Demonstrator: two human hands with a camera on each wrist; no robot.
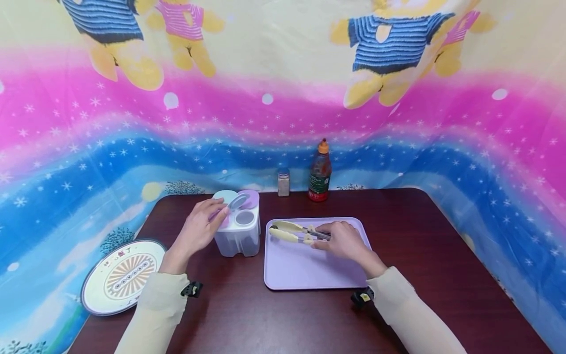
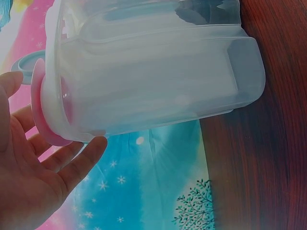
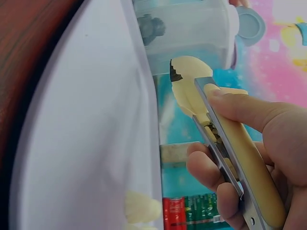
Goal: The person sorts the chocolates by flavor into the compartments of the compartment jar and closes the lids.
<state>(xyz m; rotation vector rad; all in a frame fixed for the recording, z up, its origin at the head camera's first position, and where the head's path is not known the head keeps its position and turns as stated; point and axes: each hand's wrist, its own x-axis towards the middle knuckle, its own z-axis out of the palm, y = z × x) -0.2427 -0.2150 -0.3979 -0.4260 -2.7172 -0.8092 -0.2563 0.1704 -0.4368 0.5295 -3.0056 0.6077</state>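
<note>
My right hand [image 1: 344, 241] grips cream-and-steel kitchen tongs [image 1: 284, 235] over the lilac tray [image 1: 309, 275]. At the tongs' tips sits a small dark piece [image 3: 175, 72], partly hidden by the cream heads. To the left stands a clear storage box [image 1: 239, 241] with several round coloured lids. Its grey-blue lid [image 1: 239, 202] is flipped up, baring a round opening [image 1: 244, 217]. My left hand [image 1: 200, 227] is at the box top, thumb right at the raised lid and fingers spread by the pink lid [image 2: 41, 105]. Dark contents [image 3: 151, 29] show inside the box.
An oval patterned plate [image 1: 126, 278] lies at the table's left edge. Along the back stand a small blue-capped shaker [image 1: 283, 183] and a red sauce bottle [image 1: 320, 177] with an orange top. A printed cloth [image 1: 265, 123] hangs behind the dark wooden table [image 1: 283, 319].
</note>
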